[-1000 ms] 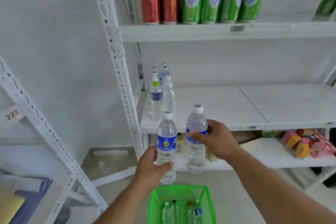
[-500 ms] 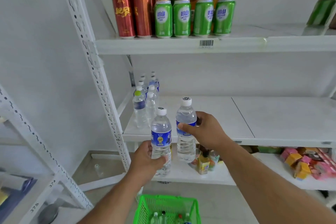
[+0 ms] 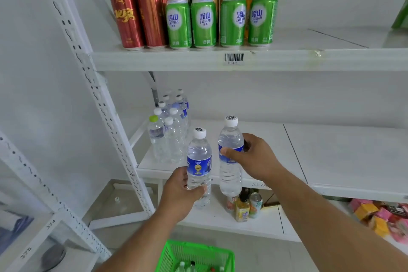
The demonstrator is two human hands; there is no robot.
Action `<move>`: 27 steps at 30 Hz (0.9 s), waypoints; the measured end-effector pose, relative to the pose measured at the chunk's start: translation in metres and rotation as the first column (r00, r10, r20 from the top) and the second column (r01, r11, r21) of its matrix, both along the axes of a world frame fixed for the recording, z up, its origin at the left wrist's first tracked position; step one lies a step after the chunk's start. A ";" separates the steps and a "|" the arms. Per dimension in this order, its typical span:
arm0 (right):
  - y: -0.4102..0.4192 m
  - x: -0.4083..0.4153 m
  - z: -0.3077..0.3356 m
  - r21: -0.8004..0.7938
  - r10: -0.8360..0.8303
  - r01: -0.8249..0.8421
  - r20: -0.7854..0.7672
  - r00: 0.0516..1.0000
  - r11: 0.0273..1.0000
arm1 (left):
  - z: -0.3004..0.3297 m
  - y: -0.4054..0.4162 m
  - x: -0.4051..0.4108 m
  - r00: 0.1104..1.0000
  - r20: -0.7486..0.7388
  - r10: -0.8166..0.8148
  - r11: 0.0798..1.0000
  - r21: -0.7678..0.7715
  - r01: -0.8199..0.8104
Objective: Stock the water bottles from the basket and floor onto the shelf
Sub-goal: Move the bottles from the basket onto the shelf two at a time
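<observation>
Two water bottles held upright in front of the middle shelf (image 3: 254, 139), one per hand. The left hand (image 3: 178, 196) wraps the lower body of the left bottle (image 3: 198, 161) — thumb across the front below the blue label, fingers (image 3: 176, 178) curled behind at the left edge, pinching the bottle between them. The right hand (image 3: 256, 159) grips the right bottle (image 3: 229, 152) at label height — thumb pressed on the front, fingers closed round the far side, mostly hidden. Both bottle bases hang below the shelf's front lip, not resting on it. A cluster of stocked bottles (image 3: 170, 126) stands at the shelf's left end, near the upright. Green basket (image 3: 176, 254) on the floor below, a few bottle tops showing inside. Cans (image 3: 203, 22) line the shelf above.
</observation>
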State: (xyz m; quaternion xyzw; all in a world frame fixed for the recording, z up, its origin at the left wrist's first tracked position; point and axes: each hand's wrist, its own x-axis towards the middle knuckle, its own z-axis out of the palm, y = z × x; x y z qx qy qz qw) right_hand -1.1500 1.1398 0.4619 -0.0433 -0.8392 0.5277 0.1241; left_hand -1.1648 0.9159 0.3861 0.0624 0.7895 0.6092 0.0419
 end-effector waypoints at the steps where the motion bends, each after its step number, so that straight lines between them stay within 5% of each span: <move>1: 0.002 -0.006 0.001 -0.013 -0.009 0.009 -0.002 1.000 1.000 | -0.001 0.002 -0.007 1.000 0.002 -0.004 1.000 0.003 0.004; 27: 0.033 -0.203 -0.017 -0.015 -0.066 0.068 0.104 0.992 0.998 | -0.039 0.067 -0.221 1.000 -0.002 0.022 0.996 -0.086 -0.022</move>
